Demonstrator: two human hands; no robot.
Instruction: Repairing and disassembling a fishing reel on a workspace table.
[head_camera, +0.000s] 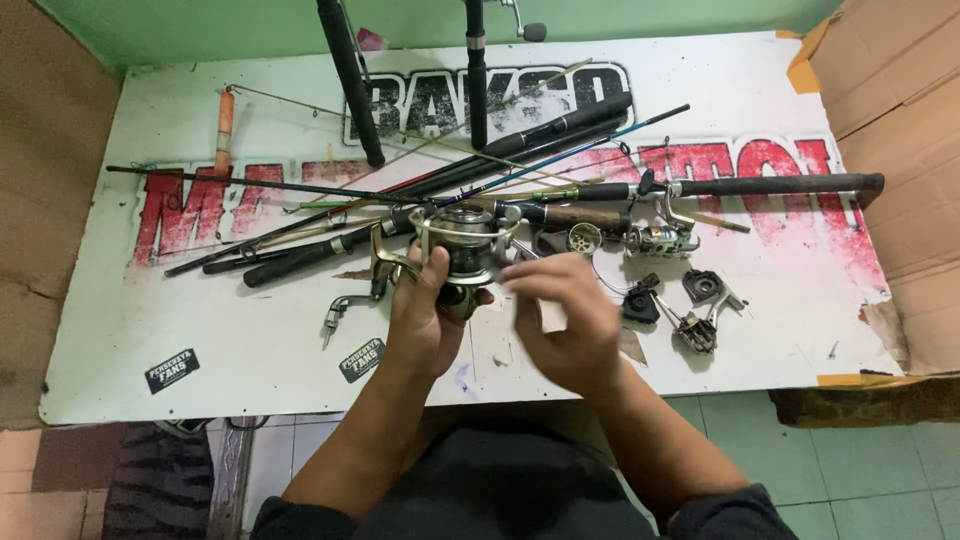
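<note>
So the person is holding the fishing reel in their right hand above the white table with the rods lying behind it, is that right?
Not quite: the head view shows the fishing reel held in the left hand, not the right. The right hand is beside it, fingers blurred near the reel. The rest stands: it is above the white table, with rods lying behind.

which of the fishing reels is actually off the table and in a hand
The silver spinning reel, gripped by the left hand above the table edge. The other reel lies on the table, still mounted on a dark rod.
</note>
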